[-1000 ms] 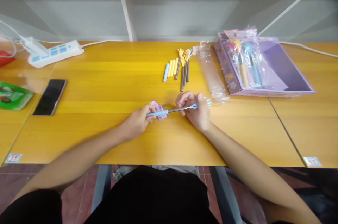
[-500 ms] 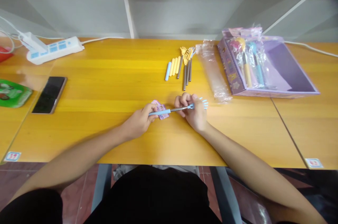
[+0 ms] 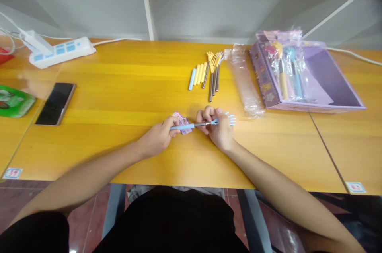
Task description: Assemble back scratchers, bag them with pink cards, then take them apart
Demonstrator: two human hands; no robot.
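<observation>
Between my hands lies a blue back scratcher (image 3: 200,124) with a metal shaft and a claw-shaped head pointing right. My left hand (image 3: 161,133) is closed on its blue handle. My right hand (image 3: 218,127) pinches it near the claw end, and the claw's tines show past the hand. A small purple printed card (image 3: 182,121) sits just behind the handle, by my left fingertips; whether the hand touches it I cannot tell. Farther back are loose yellow handles (image 3: 199,74), a blue handle (image 3: 192,79) and several metal shafts with claw heads (image 3: 213,71).
A clear plastic sleeve (image 3: 246,84) lies beside a purple box (image 3: 316,107) holding bagged back scratchers (image 3: 285,74). At the left are a phone (image 3: 55,104), a green packet (image 3: 14,101) and a white power strip (image 3: 64,52). Shelf panels (image 3: 209,10) rise behind the table.
The view has shifted slightly. Both hands keep their hold on the blue back scratcher, almost in the same pose.
</observation>
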